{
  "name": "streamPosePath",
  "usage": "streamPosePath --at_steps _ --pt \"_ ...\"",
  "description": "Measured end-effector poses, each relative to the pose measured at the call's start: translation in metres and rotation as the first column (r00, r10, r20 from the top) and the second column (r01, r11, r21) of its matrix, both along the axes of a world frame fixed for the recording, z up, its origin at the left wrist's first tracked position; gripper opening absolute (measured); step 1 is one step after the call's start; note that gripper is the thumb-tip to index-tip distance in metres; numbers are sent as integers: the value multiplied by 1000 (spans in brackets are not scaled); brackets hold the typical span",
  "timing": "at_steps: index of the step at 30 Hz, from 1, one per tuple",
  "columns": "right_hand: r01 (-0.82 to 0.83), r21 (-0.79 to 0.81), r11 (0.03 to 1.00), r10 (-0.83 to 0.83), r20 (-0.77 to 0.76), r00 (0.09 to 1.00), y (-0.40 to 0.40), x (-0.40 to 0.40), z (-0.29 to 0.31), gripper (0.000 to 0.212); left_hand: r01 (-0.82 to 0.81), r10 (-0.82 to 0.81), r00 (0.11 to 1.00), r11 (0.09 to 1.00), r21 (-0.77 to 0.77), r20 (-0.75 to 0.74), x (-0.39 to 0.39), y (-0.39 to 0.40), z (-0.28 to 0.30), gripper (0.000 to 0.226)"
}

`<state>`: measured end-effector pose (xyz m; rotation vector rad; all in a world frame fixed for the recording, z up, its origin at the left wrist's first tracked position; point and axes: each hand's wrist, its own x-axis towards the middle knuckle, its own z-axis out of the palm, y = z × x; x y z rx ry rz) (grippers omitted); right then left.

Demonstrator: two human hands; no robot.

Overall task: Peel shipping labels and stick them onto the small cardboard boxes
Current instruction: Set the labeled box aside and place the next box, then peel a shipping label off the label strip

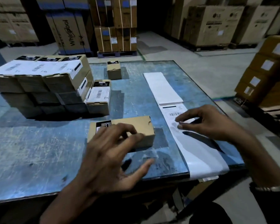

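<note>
Left hand (108, 152) open, fingers resting on box (136, 126); right hand (205, 122) open, nearer, fingertips over label strip (168, 92) running lengthwise away, just right of box.

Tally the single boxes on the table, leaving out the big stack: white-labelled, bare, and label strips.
White-labelled box: 1
Bare boxes: 2, the far box and the near box
Label strip: 1
Total: 4
</note>
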<state>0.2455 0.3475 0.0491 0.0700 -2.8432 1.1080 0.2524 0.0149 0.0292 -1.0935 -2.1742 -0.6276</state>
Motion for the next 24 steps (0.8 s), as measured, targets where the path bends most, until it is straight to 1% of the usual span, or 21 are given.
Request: streamPosePath --at_steps 2,5,7,9,10,12,14,16,17,18,19,20,21,22,24 --pt "51 15 999 -50 -61 997 0 14 -24 20 76 -74 996 997 -28 59 9 25 -5 39" --pt "41 21 999 -38 -151 988 -8 35 -47 22 110 -101 981 993 -46 165 19 56 -15 37" --pt "25 46 999 -15 -205 979 -11 50 -55 23 118 -119 954 993 20 276 36 69 -22 36" --pt "8 41 999 2 -232 973 -14 66 -58 23 131 -183 891 980 151 416 61 75 -31 25" --pt "6 25 1000 0 -230 973 -15 73 -58 24 125 -201 864 974 190 461 73 75 -39 19" --pt "-9 -3 1000 8 -222 975 -18 88 -56 27 55 -144 835 982 180 531 91 74 -58 19" --pt "-28 4 1000 28 -229 973 -19 99 -56 24 -71 -12 800 991 115 600 99 73 -72 30" --pt "-38 8 999 39 -226 973 -19 104 -56 23 -200 142 768 979 24 624 102 74 -78 42" --pt "-45 0 999 44 -221 974 -19 106 -56 23 -233 174 748 972 9 641 105 76 -79 44" --pt "-55 -7 998 53 -219 974 -19 107 -56 23 -246 160 727 969 35 668 106 78 -80 43" --pt "-68 -10 998 64 -218 974 -20 109 -57 22 -249 103 693 963 102 713 108 82 -80 40" --pt "-78 -5 997 75 -220 972 -20 109 -57 21 -258 8 641 944 205 768 108 85 -81 34" --pt "-88 3 996 86 -225 970 -21 110 -58 19 -273 -112 569 909 316 815 107 89 -82 26" --pt "-95 13 995 96 -234 968 -21 110 -58 20 -289 -223 499 868 403 838 107 93 -82 17" --pt "-104 25 994 107 -238 965 -22 112 -59 24 -301 -356 433 809 505 828 106 97 -79 12"
